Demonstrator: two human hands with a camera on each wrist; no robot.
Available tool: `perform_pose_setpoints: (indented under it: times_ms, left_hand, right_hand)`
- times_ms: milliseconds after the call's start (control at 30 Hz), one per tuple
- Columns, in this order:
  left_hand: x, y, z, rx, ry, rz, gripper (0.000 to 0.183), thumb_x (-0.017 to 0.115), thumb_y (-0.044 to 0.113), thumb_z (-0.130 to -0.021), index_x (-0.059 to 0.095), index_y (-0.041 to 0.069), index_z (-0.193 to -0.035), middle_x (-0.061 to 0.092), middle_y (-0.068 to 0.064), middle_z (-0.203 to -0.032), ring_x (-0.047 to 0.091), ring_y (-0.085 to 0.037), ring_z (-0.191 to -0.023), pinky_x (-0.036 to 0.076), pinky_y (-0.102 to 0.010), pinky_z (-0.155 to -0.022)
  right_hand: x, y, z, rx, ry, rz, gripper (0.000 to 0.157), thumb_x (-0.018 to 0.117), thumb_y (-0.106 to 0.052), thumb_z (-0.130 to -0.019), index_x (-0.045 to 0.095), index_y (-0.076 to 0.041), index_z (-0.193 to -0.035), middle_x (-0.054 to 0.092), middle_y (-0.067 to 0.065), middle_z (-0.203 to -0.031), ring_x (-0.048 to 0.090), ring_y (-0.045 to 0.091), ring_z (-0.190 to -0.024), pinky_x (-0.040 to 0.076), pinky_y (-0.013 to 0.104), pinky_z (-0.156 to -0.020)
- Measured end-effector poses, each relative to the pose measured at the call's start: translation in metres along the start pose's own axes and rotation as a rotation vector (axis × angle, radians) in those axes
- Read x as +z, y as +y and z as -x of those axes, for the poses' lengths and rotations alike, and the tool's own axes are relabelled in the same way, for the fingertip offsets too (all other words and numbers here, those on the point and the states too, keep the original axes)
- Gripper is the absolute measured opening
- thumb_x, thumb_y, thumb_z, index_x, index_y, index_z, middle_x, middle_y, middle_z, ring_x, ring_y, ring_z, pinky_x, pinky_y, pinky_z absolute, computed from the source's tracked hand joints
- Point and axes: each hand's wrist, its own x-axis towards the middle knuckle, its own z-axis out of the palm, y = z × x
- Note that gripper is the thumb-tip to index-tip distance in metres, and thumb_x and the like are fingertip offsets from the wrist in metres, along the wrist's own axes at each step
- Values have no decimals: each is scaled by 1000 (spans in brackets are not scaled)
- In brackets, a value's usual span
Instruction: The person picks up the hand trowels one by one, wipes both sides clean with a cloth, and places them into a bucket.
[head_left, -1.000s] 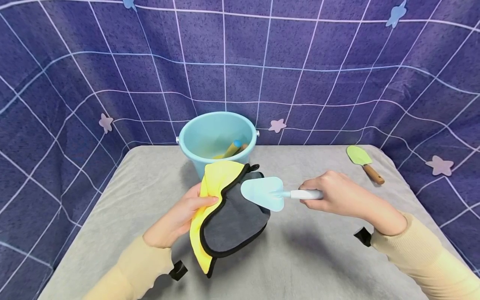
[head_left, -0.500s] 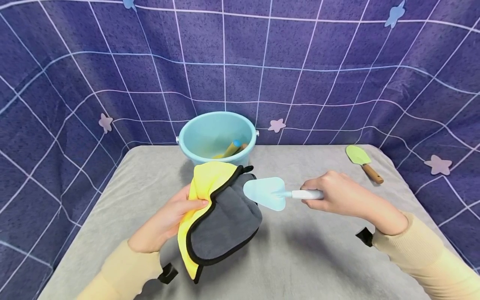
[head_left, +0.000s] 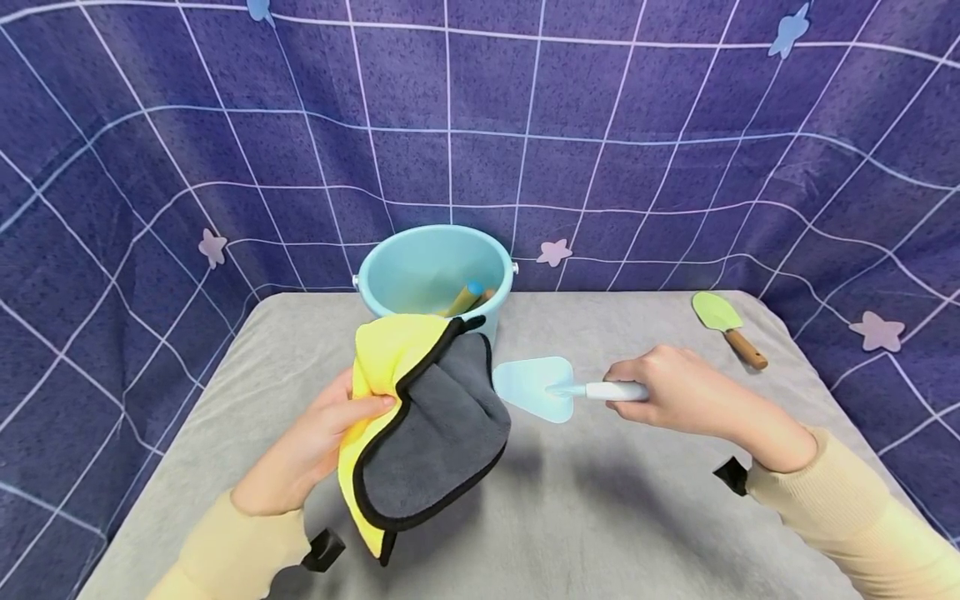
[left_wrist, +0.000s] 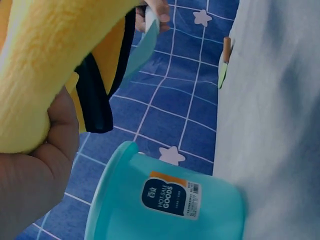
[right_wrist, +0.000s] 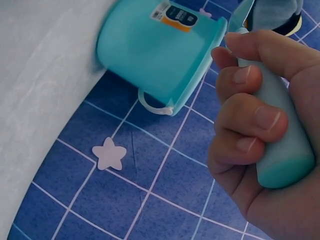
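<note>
My left hand [head_left: 318, 437] grips a yellow and dark grey cloth [head_left: 442, 417] with black edging, thumb on the yellow side, in front of the bucket. In my right hand [head_left: 675, 392] is a light blue hand trowel [head_left: 536, 387], held by its pale handle [right_wrist: 280, 120] with the fingers curled round it. The trowel's blade points left, its tip at the cloth's right edge; whether they touch I cannot tell. Behind the cloth stands a light blue bucket [head_left: 386, 283], its front partly hidden in the head view. The left wrist view shows the bucket's label [left_wrist: 172, 195].
Inside the bucket lies a yellow handle with a blue end [head_left: 467, 296], beside something brown. A green trowel with a wooden handle [head_left: 742, 346] lies at the back right of the grey covered table [head_left: 600, 517]. A purple gridded curtain [head_left: 480, 150] surrounds the back and sides.
My left hand has moved left with the cloth, away from the trowel, uncovering the blade's shape against the table. The right hand and trowel have barely shifted, slightly to the right.
</note>
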Motion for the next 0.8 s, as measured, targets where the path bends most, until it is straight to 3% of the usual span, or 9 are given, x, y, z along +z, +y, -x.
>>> perform_pose_setpoints:
  times_ms: [100,233,367,600,800]
  left_hand:
    - [0,2,2,35,-9,2,26,42,-4,-93,47,8,-116,62,-1,-105,63,-12,-96,53,-27,-82]
    - [1,6,4,37,47,-69,26,45,-4,-91,49,8,-113,62,0,-101,64,-11,-91,54,-26,-79]
    - [7,10,7,36,134,-243,28,52,-4,-88,51,11,-111,59,3,-97,61,-9,-86,53,-22,-76]
    - [19,16,11,108,176,-597,30,56,-5,-86,49,-5,-116,59,-1,-99,59,-9,-85,52,-22,-74]
    - [23,17,12,169,205,-817,29,59,-1,-86,54,-1,-114,61,-9,-94,59,-8,-79,52,-24,-69]
  right_hand:
    - [0,0,0,7,-1,5,18,72,-17,-74,58,-29,-72,36,-23,-56,34,-3,-51,32,20,-44]
    - [0,0,1,20,-9,8,17,72,-18,-75,59,-29,-72,35,-22,-56,34,-2,-51,32,20,-44]
    - [-1,-1,1,32,-11,12,15,73,-19,-75,60,-28,-74,36,-21,-56,35,-2,-51,33,20,-44]
    - [-1,0,-1,36,3,9,12,73,-19,-75,63,-25,-76,40,-20,-56,36,-2,-51,33,19,-43]
    - [0,3,-3,11,37,-15,9,73,-18,-76,65,-21,-80,46,-18,-58,36,-4,-49,35,18,-43]
